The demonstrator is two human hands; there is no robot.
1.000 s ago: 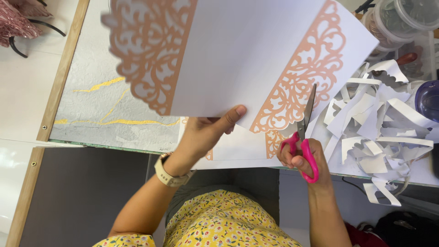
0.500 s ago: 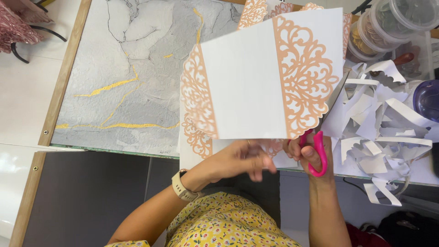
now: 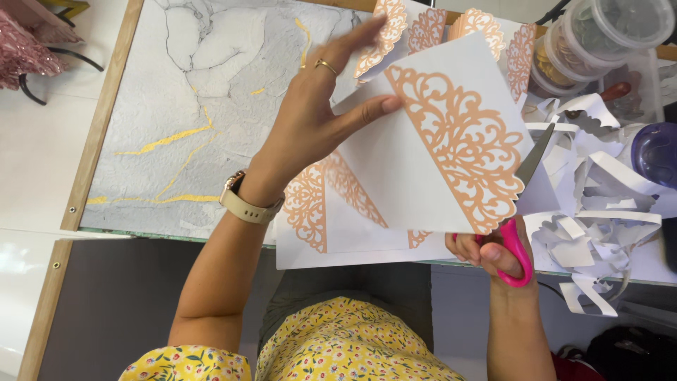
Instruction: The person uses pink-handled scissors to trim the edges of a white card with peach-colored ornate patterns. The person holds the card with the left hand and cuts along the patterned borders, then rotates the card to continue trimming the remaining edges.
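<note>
Left hand (image 3: 310, 120) at frame centre pinching one white card with peach lace border (image 3: 451, 152), thumb pressing its face, other fingers spreading behind. Right hand (image 3: 493, 254) at lower right gripping one pair of pink-handled scissors (image 3: 518, 233), blades parting at card's right edge. Second lace-edged sheet (image 3: 331, 226) lying beneath. Two clear tubs (image 3: 599, 35) sitting upper right; white paper scraps (image 3: 599, 212) piling at right, too many for counting.

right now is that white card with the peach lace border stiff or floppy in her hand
Probably fairly stiff: the card stays flat though the left hand pinches only one edge. Likely light, since fingertips alone carry it. The lace border looks delicate near the scissors and could tear.
</note>
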